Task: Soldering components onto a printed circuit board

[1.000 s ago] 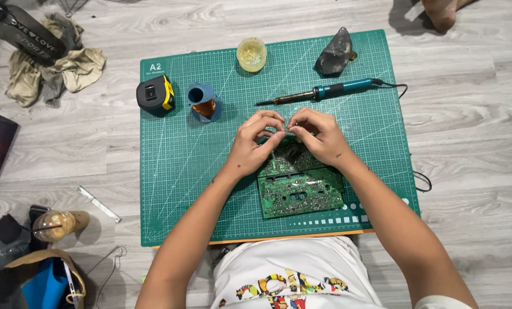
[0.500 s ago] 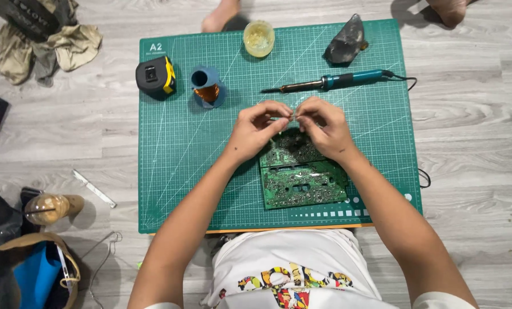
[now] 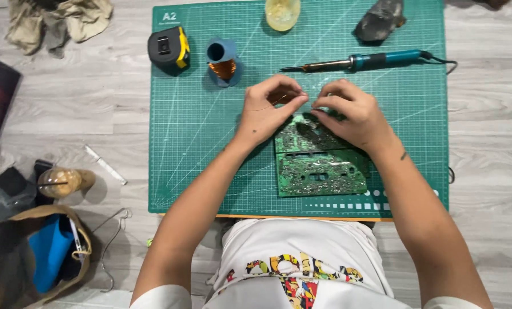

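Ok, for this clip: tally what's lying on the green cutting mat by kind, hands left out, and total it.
Circuit board: 1
Soldering iron: 1
Tape measure: 1
Blue spool of copper wire: 1
Round yellowish tub: 1
Dark grey lump: 1
Total: 6 on the mat

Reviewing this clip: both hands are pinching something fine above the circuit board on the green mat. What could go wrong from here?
1. The soldering iron lies bare on the mat just beyond the right hand; if hot, a reach could meet its tip.
2. The wire spool stands near the left hand; a tug might tip it.
3. The circuit board lies unclamped and could slide.
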